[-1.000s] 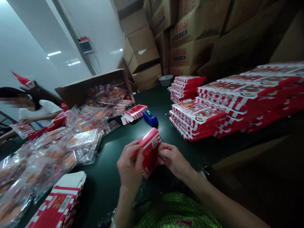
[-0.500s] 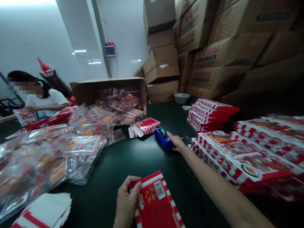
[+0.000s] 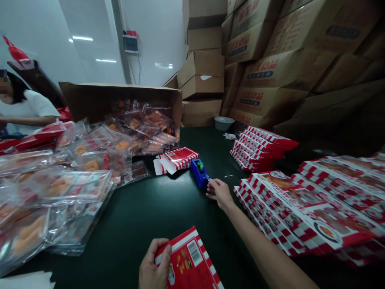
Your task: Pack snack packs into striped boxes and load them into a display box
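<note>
My left hand [image 3: 155,263] is closed on the near-left edge of a red cardboard box [image 3: 188,263] with striped sides. Its barcode faces up, and the lower part runs out of view. Farther forward, my right hand [image 3: 221,193] pinches the end of the clear tape [image 3: 208,180] at the cutter of a blue tape dispenser [image 3: 199,173]. A green core shows inside the dispenser. Just beyond it a red-and-white box [image 3: 177,158] lies on the dark green table [image 3: 144,216], its white end flaps sticking out to the left.
Clear packets of food [image 3: 90,160] are heaped at left, spilling from an open carton [image 3: 90,98]. Finished-looking boxes [image 3: 288,204] are stacked at right, with a smaller stack [image 3: 258,148] behind. A grey bowl [image 3: 224,123] stands near piled cartons [image 3: 264,76]. A person [image 3: 27,106] sits far left.
My right hand has drawn back slightly from the top of the dispenser to its near end, fingers now pinched. The view has turned a little right; my left hand keeps holding the box.
</note>
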Motion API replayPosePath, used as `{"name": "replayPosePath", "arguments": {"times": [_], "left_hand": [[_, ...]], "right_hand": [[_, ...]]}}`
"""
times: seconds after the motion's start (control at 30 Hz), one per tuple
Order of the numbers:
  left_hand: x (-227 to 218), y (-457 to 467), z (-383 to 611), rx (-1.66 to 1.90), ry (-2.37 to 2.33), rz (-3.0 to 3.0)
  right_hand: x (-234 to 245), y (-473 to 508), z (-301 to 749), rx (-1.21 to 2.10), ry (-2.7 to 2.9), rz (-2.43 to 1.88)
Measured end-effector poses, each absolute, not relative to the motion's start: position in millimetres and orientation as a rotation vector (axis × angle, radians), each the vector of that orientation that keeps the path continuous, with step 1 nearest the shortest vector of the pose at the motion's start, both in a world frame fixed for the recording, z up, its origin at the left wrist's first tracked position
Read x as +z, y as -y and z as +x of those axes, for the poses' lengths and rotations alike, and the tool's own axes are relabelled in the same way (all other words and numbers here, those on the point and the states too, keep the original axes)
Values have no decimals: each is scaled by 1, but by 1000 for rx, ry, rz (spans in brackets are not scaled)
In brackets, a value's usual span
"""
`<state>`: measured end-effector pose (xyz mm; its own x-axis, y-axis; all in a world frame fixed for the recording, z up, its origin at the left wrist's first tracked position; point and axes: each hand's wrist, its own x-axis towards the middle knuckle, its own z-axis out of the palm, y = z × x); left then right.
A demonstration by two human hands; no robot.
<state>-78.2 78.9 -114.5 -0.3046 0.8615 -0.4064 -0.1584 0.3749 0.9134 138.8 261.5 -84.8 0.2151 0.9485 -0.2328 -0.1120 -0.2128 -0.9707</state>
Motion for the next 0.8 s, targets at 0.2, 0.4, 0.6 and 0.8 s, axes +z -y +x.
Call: {"name": "replayPosePath", "arguments": {"times": [0.2,0.4,0.6,0.8], "left_hand": [[-115,-80,-76,1175,-1531,642],[-90,-80,-69,1216,-1369,599],[-15,-64,-76,1605,-1344,1213],[4,-48,-50,1736,-1384,2188]], "right_hand": [[-98,-262,139,1304,848,-1467],[-95,-279,131,1296,778,-1607],[-58,-254,138,1266,783,-1532],[15,-121,142,1326,897,-1038]]}}
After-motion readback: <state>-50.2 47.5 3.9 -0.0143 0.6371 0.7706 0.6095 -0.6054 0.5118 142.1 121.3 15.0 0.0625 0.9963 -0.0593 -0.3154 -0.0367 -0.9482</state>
